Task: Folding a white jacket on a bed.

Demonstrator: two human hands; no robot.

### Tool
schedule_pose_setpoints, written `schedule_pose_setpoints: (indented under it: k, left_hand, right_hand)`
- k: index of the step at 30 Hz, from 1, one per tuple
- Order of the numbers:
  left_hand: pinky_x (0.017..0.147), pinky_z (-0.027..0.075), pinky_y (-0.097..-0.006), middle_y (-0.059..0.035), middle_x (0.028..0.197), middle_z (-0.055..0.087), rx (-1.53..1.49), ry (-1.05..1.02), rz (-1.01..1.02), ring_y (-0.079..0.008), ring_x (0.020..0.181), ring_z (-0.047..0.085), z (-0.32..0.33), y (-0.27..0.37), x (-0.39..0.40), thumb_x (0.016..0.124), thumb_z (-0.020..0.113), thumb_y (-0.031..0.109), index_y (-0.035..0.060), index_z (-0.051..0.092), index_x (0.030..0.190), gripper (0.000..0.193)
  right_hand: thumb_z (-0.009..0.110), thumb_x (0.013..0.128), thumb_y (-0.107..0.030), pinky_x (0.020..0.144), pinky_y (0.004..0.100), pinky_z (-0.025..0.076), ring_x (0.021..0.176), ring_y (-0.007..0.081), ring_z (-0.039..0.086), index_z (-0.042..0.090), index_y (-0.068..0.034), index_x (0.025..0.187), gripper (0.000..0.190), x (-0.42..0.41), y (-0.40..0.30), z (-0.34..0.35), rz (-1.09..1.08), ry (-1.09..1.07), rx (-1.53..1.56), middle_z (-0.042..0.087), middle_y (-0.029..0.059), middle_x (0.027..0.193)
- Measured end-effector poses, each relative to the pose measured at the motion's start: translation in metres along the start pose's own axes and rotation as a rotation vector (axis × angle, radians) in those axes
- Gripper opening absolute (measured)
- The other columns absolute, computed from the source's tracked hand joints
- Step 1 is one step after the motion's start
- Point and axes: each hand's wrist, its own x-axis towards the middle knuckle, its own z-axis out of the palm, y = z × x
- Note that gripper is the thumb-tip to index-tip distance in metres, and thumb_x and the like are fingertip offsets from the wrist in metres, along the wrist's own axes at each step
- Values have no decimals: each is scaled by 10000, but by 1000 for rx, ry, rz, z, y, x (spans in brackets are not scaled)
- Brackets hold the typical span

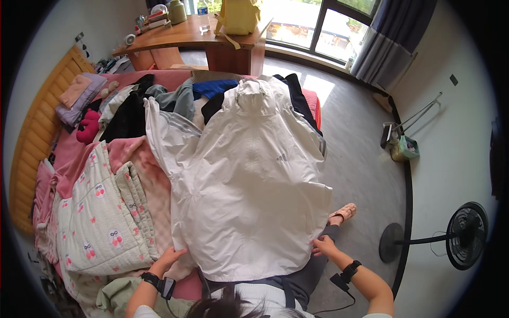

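A white hooded jacket (246, 190) with grey stripes on its sleeves lies spread over the bed, its hood at the far end and its hem close to my body. At the jacket's lower left edge is my left hand (171, 256), thumb stretched out; whether it pinches the fabric is unclear. My right hand (324, 246) touches the lower right edge of the jacket with its fingertips, and its grip is partly hidden. The left sleeve lies bent beside the body of the jacket. Each wrist wears a black strap with a device on it.
A folded cherry-patterned quilt (107, 222) lies left on the pink bed, beyond it a pile of dark, grey and blue clothes (175, 97). A wooden desk (179, 33) holds a yellow backpack (240, 18) and a bottle. On the right stand a black fan (467, 236) and a bin (405, 149).
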Motion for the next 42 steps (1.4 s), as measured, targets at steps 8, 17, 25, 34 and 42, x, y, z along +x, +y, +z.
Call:
schedule_pose_setpoints:
  k: [8,17,25,34,42]
  left_hand:
    - [780,420,-278,-47,1008,614,7,94,-17,-142,896,560,9,-8,-12,787,673,275,11,560,1122,441]
    - [719,430,-246,-54,915,609,-180,496,387,-107,787,540,11,3,-12,834,600,167,-27,568,1011,264]
    - [715,433,-250,-43,919,602,-305,435,406,-111,787,544,10,6,-21,835,594,164,-25,555,1026,272]
    - [723,433,-253,-49,929,606,-241,429,386,-118,795,548,11,7,-21,835,595,179,-32,569,1021,282]
    - [724,473,-292,-91,933,619,-272,347,306,-153,793,584,7,44,-43,816,622,188,-69,542,1068,369]
  right_hand:
    - [616,782,-203,512,294,521,627,213,655,589,48,815,255,0,-11,-6,-17,-120,-125,625,118,729]
    - [610,779,-296,515,288,527,578,196,651,622,50,768,346,-11,-28,-18,-152,17,-320,654,106,706]
    - [646,754,-385,569,349,537,653,215,662,649,40,799,427,-22,-19,12,102,-251,-386,664,112,752]
    - [631,777,-203,489,269,490,480,95,536,663,-3,805,204,-12,1,6,115,-293,-193,680,81,750]
    - [574,739,-40,406,247,406,411,104,478,588,60,652,133,-51,-24,-14,23,-128,-42,534,71,534]
